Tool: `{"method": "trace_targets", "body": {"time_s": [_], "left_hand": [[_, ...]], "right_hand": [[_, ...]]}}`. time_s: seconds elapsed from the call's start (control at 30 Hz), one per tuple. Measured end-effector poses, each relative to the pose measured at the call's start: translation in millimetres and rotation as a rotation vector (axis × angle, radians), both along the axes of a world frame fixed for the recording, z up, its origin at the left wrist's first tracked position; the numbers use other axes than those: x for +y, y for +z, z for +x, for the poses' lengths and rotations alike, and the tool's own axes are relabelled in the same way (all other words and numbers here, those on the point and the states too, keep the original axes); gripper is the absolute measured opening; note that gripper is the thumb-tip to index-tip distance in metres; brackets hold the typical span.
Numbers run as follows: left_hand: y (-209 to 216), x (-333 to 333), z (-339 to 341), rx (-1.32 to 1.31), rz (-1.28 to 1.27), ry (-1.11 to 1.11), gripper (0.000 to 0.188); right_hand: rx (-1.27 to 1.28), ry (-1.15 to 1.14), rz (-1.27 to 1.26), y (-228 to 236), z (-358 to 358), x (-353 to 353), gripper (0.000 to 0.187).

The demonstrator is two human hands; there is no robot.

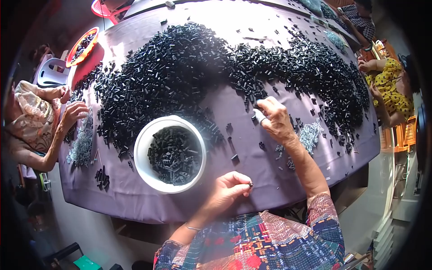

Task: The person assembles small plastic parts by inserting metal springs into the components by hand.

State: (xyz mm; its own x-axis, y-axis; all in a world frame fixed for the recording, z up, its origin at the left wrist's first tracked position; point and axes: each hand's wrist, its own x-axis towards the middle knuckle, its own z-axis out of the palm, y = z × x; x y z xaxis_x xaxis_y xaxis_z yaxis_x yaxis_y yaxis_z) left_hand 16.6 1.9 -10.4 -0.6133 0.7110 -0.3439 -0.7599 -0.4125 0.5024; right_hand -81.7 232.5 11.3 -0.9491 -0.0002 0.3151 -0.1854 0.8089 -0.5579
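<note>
Black piece (251,184), in left fingers (237,177), bucket (140,157) nearby

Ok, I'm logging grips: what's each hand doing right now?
Left hand: closed, pinching a small dark piece.
Right hand: fingers curled near the black pieces; whether it holds one cannot be told.
</note>
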Motion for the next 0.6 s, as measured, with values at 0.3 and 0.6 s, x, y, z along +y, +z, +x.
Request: {"method": "trace_targets", "body": {"time_s": [0.3, 0.6], "left_hand": [[-3, 2, -1, 0.035, 0.025, 0.002, 0.009], [-6, 2, 2, 0.062, 0.004, 0.013, 0.009]], "right_hand": [[-0.068, -0.155, 0.384, -20, -29, -37, 0.016], [0.003, 0.065, 0.222, -10, 9, -29, 0.012]]}}
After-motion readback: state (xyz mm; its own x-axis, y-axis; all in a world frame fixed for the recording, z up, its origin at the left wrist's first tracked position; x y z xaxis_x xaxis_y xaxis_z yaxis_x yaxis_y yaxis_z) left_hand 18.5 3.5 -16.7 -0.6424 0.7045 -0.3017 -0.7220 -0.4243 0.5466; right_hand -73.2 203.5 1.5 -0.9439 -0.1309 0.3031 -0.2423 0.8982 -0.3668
